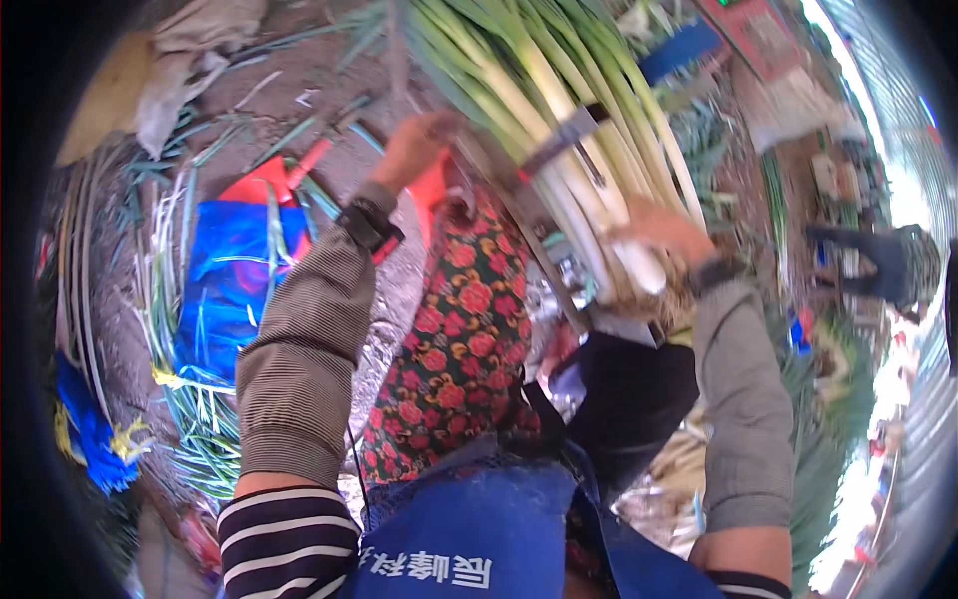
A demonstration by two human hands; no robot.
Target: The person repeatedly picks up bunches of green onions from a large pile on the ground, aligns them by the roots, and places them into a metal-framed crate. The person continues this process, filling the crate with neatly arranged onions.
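A large bunch of leeks lies on a metal-framed stand, its white root ends towards me and its green leaves pointing away. My right hand rests on the white stalks near the roots, with fingers partly hidden; whether it grips them is unclear. At the left side of the stand my left hand is bent beside a red plastic strip; blur hides whether the fingers hold it. A flat metal piece crosses over the stalks, and another metal plate sits below the roots.
A blue plastic bag and a red one lie on the ground at left, near tied leeks. Loose leaves litter the floor. A red box-like thing stands at upper right. Another person is farther off at right.
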